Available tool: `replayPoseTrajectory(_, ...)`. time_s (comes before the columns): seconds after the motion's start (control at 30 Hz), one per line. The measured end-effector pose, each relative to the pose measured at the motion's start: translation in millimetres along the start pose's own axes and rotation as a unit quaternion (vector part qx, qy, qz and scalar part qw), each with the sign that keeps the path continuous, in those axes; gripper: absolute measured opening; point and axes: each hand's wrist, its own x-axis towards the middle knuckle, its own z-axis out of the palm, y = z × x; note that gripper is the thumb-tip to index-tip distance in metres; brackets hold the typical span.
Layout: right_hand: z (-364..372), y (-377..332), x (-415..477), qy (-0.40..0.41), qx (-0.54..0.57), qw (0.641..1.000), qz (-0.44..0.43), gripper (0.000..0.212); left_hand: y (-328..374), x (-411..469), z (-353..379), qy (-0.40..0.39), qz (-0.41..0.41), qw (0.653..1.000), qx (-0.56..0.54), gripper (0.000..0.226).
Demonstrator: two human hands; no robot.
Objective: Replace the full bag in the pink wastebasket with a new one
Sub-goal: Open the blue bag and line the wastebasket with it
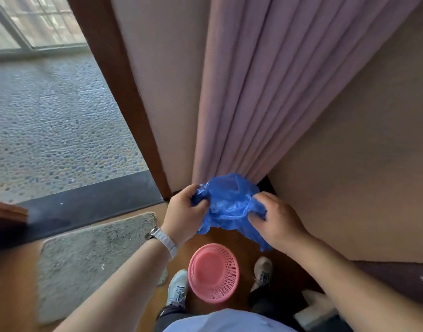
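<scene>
A crumpled blue plastic bag (229, 202) hangs in the air between both hands. My left hand (185, 212), with a watch on the wrist, grips the bag's left edge. My right hand (276, 218) grips its right side, and a flap of bag trails down past the wrist. Below them on the wooden floor stands the pink mesh wastebasket (214, 271), upright between my two shoes, with no bag inside it that I can see.
A mauve curtain (265, 92) hangs straight ahead beside a beige wall (361, 164). A grey mat (90, 255) lies on the floor at left before a dark door sill (93, 200) and a pebbled balcony. My shoes (178, 287) flank the basket.
</scene>
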Motion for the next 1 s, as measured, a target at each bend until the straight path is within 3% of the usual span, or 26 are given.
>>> replayPoseTrajectory(0.23,21.8,104.5,17.2,-0.102,0.090,0.991,-0.015,0.014,-22.4,-24.9,83.9,0.097,-0.111,0.989,-0.002,0.016)
replayPoseTrajectory(0.47,72.8,144.4,17.3,-0.156,0.133,0.977,-0.055,0.010,-62.8,-53.9,129.4,0.137,-0.154,0.978,-0.017,0.019)
replayPoseTrajectory(0.57,106.1,155.3,3.5,-0.167,0.158,0.973,-0.032,0.021,-95.2,-61.1,141.6,0.121,-0.178,0.976,-0.017,0.019)
replayPoseTrajectory(0.67,150.5,171.7,-9.7,-0.176,0.164,0.971,-0.003,0.006,-139.3,-63.9,157.6,0.085,-0.200,0.976,-0.021,0.008)
replayPoseTrajectory(0.83,230.8,190.8,-33.6,-0.172,0.182,0.965,0.084,0.008,-216.4,-72.6,183.2,0.079,-0.227,0.970,-0.022,0.014)
replayPoseTrajectory(0.93,285.9,216.0,-49.3,-0.178,0.209,0.955,0.112,0.011,-263.7,-79.8,198.7,0.087,-0.231,0.968,-0.045,0.036)
replayPoseTrajectory(1.0,317.9,235.6,-57.7,-0.186,0.224,0.949,0.120,0.010,-298.2,-85.0,209.7,0.086,-0.222,0.971,-0.040,0.036)
